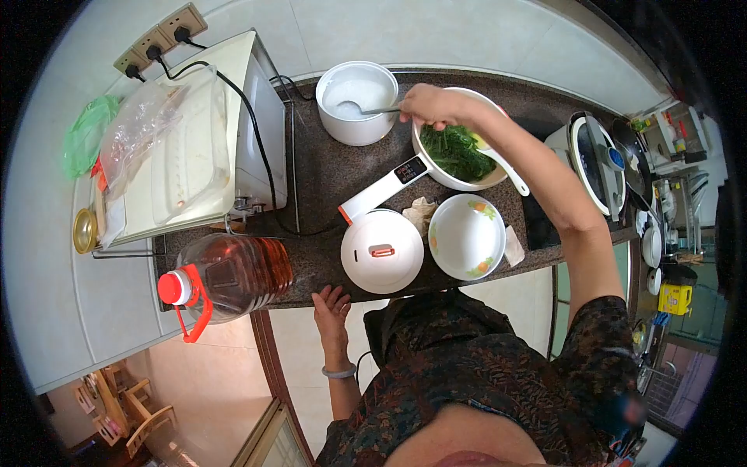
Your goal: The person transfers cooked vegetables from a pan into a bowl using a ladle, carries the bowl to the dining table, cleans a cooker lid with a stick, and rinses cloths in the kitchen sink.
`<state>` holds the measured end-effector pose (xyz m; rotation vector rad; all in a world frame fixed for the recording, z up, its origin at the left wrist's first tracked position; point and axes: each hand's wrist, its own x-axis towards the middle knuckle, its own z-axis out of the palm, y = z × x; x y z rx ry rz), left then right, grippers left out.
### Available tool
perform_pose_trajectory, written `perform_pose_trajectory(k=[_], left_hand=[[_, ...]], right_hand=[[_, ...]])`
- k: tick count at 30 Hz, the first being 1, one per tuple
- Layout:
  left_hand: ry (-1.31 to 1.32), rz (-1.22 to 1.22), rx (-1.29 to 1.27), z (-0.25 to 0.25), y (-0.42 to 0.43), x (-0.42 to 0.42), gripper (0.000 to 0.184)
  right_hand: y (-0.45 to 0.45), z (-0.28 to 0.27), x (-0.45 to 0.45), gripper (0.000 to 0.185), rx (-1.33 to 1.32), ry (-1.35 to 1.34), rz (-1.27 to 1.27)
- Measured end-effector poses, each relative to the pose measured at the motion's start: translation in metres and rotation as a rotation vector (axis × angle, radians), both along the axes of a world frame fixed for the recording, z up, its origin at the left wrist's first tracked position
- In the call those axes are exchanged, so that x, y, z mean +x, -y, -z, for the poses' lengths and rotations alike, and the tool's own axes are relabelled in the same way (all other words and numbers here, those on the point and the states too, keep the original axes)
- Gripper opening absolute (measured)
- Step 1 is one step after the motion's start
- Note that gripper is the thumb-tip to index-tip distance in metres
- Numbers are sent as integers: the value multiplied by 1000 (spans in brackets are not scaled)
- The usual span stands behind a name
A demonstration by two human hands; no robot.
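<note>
My right hand (433,107) grips a metal spoon (380,111), whose bowl end reaches inside a white round pot (359,134); the pot's contents look pale, but I cannot tell what they are. Under my right forearm is a white electric pot (467,183) with a long handle, holding dark leafy greens (457,154). A white slotted-looking utensil (510,173) leans over its rim. At the counter's front edge, my left hand (333,305) has its fingers spread and holds nothing. A white lid (381,268) with a red-edged knob lies just beyond it.
A floral-patterned white bowl (467,241) sits right of the lid, beside a crumpled cloth (420,213). On the left stand a large oil bottle (241,272) with a red cap and a white appliance (261,132) trailing a black cord. A lidded cooker (587,167) is at right.
</note>
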<state>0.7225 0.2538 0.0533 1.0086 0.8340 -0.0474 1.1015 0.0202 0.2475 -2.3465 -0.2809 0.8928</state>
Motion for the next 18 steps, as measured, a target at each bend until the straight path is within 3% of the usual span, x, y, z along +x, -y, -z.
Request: perform_pose_trajectory(k=[3, 5, 7, 11, 18], left_hand=[[1, 4, 2, 0, -1, 0, 79], [3, 11, 3, 1, -2, 1, 80], [4, 11, -23, 3, -2, 1, 79], [11, 32, -12, 1, -1, 4, 80], [-8, 34, 20, -8, -1, 2, 79]], right_hand=[[9, -18, 2, 35, 8, 20, 85], [11, -9, 6, 35, -53, 175, 3], [8, 1, 5, 26, -331, 734, -229], [-8, 4, -16, 16, -540, 946, -238], [-20, -3, -28, 15, -665, 944, -368]])
